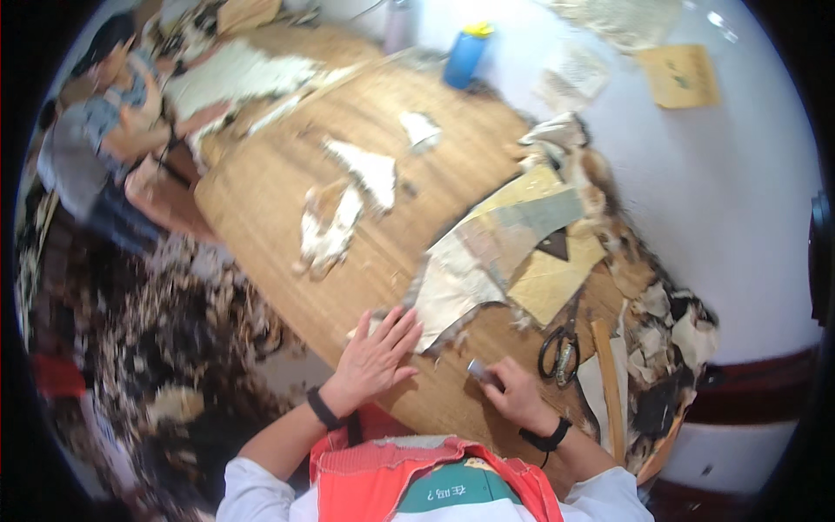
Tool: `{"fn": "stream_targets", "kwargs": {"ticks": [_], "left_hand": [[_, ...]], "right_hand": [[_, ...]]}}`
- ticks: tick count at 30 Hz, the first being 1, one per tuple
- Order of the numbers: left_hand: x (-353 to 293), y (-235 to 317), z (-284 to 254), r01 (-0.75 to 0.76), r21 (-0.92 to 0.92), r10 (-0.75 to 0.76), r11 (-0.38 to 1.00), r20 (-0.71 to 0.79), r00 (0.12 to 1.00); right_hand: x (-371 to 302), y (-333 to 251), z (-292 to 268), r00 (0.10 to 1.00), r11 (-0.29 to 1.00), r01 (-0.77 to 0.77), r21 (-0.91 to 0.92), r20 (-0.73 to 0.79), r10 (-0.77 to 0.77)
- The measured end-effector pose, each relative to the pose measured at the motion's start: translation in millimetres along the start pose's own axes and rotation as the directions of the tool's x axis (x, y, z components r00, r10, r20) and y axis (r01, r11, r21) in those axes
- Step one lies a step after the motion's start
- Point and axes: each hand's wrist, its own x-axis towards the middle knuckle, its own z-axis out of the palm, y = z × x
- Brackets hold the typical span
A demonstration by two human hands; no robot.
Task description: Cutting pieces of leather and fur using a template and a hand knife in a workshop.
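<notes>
My left hand [376, 358] lies flat with its fingers stretched out on the wooden table [261, 200]. Its fingertips reach the lower left edge of a pale hide piece [457, 283], beside a small tuft of fur. To the right, my right hand [520, 398] is closed around a short, silver-grey metal tool [479, 371]; most of it is hidden in the fist, so its kind is unclear. Black-handled scissors [559, 355] lie just beyond the right hand. Yellow pattern sheets [557, 283] and a grey sheet [550, 217] overlap beside the hide.
Fur scraps [648, 300] and a wooden strip [609, 387] line the right edge. Loose hide pieces [370, 170] lie mid-table. A blue bottle [467, 59] stands by the wall. At the far left a person [130, 113] handles another hide [243, 78]. Fur scraps [183, 339] cover the floor.
</notes>
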Motion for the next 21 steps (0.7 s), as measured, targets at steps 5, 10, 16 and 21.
{"fn": "stream_targets", "kwargs": {"ticks": [5, 10, 16, 21], "left_hand": [[5, -1, -1, -0.078, 0.076, 0.076, 0.994, 0.031, 0.997], [8, 2, -10, -0.079, 0.142, 0.066, 0.987, 0.094, 0.993], [34, -7, -8, -0.2, 0.072, 0.192, 0.977, 0.107, 0.976], [50, -17, 0, -0.3, 0.02, 0.289, 0.954, 0.221, 0.932]], "right_hand": [[-31, 1, 19, 0.981, 0.996, -0.025, -0.09, -0.192, 0.007], [-13, -9, -26, 0.979, 0.98, 0.018, -0.196, -0.194, -0.057], [123, 74, -133, 0.916, 0.978, -0.084, -0.193, -0.402, 0.0], [235, 142, -116, 0.79, 0.905, -0.317, -0.283, -0.608, 0.086]]}}
